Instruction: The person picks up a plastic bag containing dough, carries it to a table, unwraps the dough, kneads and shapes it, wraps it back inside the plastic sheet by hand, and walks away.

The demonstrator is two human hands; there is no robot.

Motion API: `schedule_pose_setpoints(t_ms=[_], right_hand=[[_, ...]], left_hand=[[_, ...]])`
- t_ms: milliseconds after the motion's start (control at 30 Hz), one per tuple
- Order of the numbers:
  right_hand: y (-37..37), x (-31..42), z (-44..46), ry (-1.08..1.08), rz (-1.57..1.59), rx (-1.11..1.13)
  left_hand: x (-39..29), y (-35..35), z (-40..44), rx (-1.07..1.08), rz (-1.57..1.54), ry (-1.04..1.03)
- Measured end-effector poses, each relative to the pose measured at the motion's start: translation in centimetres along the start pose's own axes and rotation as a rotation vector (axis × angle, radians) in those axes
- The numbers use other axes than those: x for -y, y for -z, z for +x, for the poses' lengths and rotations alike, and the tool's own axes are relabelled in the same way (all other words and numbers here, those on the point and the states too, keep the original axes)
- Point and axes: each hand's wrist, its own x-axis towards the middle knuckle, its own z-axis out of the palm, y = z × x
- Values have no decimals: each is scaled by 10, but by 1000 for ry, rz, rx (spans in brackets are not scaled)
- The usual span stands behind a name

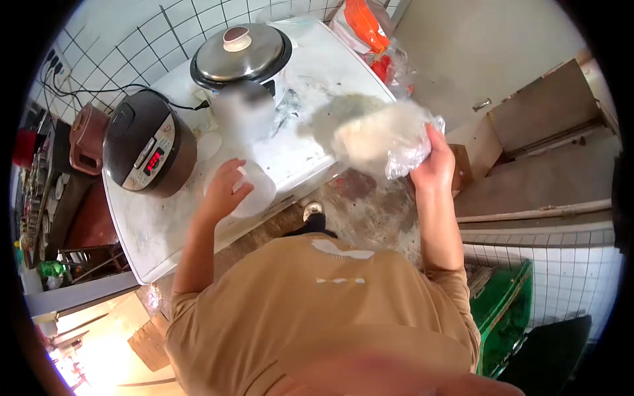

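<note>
My right hand [436, 158] grips the gathered end of a clear plastic bag [386, 135] with pale, whitish contents I cannot make out. The bag is held up over the front right edge of the white table. My left hand [224, 188] is over the table's front part, fingers and thumb apart. Beside its fingertips lies a round translucent lid [259, 193]; whether they touch it I cannot tell. Just beyond stands a pale container [244, 115], too blurred to name.
On the white table [165, 228] are a dark rice cooker [148, 145] with a lit red display and a large pot [241, 56] with a metal lid. A black cord [132, 86] runs behind the rice cooker. Orange and clear bags [366, 30] are past the far right corner.
</note>
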Motion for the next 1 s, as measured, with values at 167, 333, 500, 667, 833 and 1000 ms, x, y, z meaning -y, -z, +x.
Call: schedule_pose_setpoints(t_ms=[167, 333, 500, 667, 833, 1000], right_hand=[[2, -51, 69, -55, -27, 117], [11, -62, 114, -375, -140, 256], [29, -50, 161, -601, -450, 546], [77, -51, 199, -843, -818, 838], [120, -58, 274, -674, -925, 1346], [139, -68, 325, -510, -1053, 1526]], left_hand=[[14, -17, 23, -112, -12, 61], [7, -9, 57, -177, 27, 219], [-31, -11, 102, -254, 43, 301], [-50, -64, 141, -337, -162, 657], [-1, -143, 153, -721, -68, 766], [-14, -160, 169, -794, 309, 848]])
